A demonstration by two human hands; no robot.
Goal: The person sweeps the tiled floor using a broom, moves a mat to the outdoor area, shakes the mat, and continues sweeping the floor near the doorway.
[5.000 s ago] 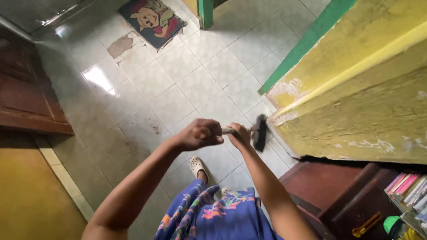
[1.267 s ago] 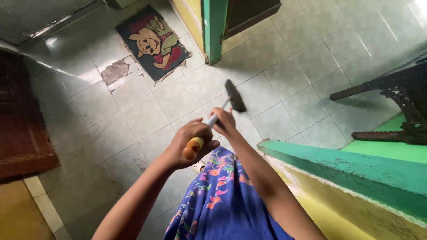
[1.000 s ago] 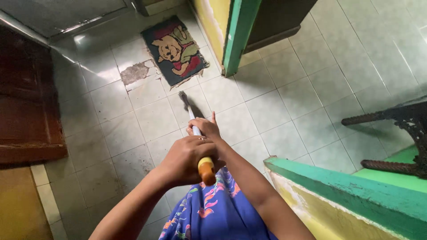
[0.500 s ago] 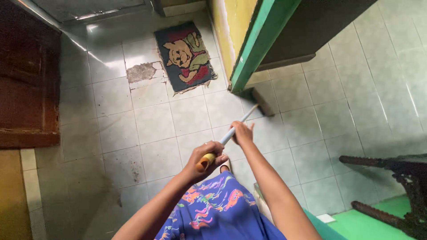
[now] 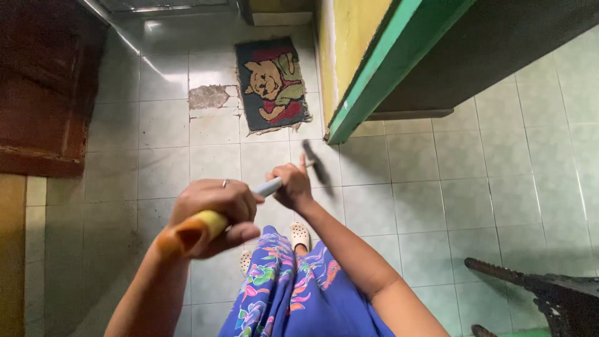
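I hold a broom with a pale handle (image 5: 269,186) and an orange-yellow grip end (image 5: 187,231). My left hand (image 5: 215,212) is closed around the upper end near the orange grip; a ring shows on one finger. My right hand (image 5: 293,186) grips the handle lower down. The dark broom head (image 5: 315,163) is blurred, low over the pale floor tiles (image 5: 399,206) in front of my feet, which wear light clogs (image 5: 301,236). A blue flowered garment (image 5: 299,293) covers my legs.
A small cartoon-bear doormat (image 5: 273,84) lies ahead beside a broken tile patch (image 5: 209,97). A yellow wall with a green post (image 5: 374,75) juts in at upper right. Dark wooden furniture (image 5: 43,93) stands left; a dark carved furniture leg (image 5: 536,290) sits lower right.
The broom head has swung back from the base of the green post toward my feet. My left hand with the orange grip has risen closer to the camera. The view has turned slightly.
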